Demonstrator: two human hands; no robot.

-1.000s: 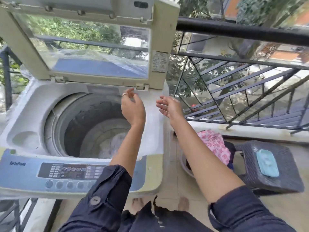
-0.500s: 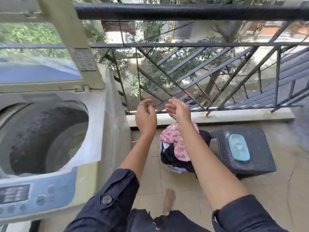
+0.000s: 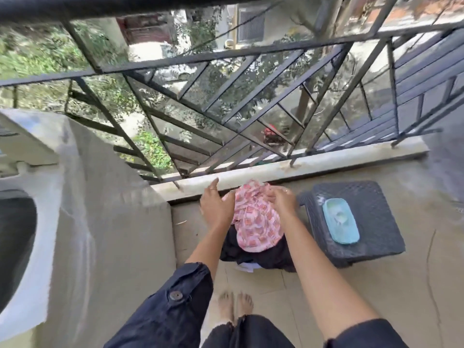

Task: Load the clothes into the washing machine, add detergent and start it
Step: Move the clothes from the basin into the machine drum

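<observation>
Far left: washing machine [image 3: 82, 222], top-loader, drum opening [image 3: 15, 247] dark and partly in frame; the lid's state is not readable from this view. No garment visible inside from this angle.

Centre: pile of clothes [image 3: 256, 237] on the floor beside the machine, near the balcony ledge. Pink patterned garment [image 3: 258, 224] lies on top; dark garments [image 3: 251, 254] sit under it. Any container under the pile is hidden.

Left hand [image 3: 217, 208]: fingers spread, resting at the left edge of the pink garment, not closed on it. Right hand [image 3: 282, 199]: fingers curled into the upper right edge of the same garment; appears to pinch the cloth, though a firm grip cannot be confirmed. The two hands are apart, the garment between them.

Right: dark woven stool [image 3: 371, 222] carrying a light blue lidded box [image 3: 340, 221], contents unknown.

Judgement: loading step, at its very start; pickup of the first item in hand. Next move calls for closing both hands on the pink garment, lifting it free of the dark items and carrying it left to the drum. Detergent and start not yet reached.
</observation>
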